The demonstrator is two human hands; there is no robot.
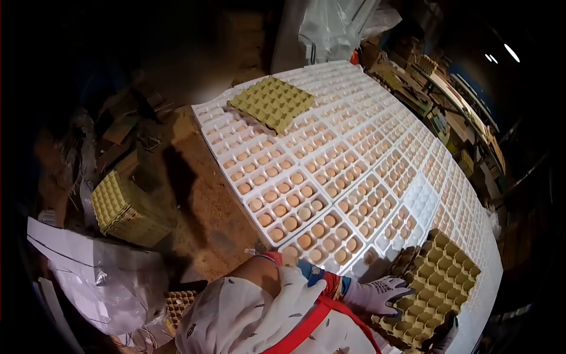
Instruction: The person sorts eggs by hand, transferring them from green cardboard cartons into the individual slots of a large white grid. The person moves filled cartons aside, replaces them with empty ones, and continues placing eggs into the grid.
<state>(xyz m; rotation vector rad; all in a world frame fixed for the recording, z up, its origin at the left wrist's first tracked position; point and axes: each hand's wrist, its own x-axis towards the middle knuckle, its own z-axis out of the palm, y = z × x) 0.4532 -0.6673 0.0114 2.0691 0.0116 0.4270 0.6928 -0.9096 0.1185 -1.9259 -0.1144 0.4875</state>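
My left hand, in a pale glove with dark fingertips, grips the left edge of a brown pulp egg tray. The tray is tilted above the near right part of the egg-covered table. Its cups show no eggs from this side. My right hand, also gloved, is at the tray's lower right edge and mostly hidden in shadow. Beneath and beyond, white plastic trays hold rows of light brown eggs. Beside the brown tray, one white tray is partly filled, and another white tray has bare cups.
Another pulp egg tray lies on the eggs at the far left. On the brown floor stands a stack of pulp trays. White plastic sheeting is at lower left. Shelving and clutter line the dim far right.
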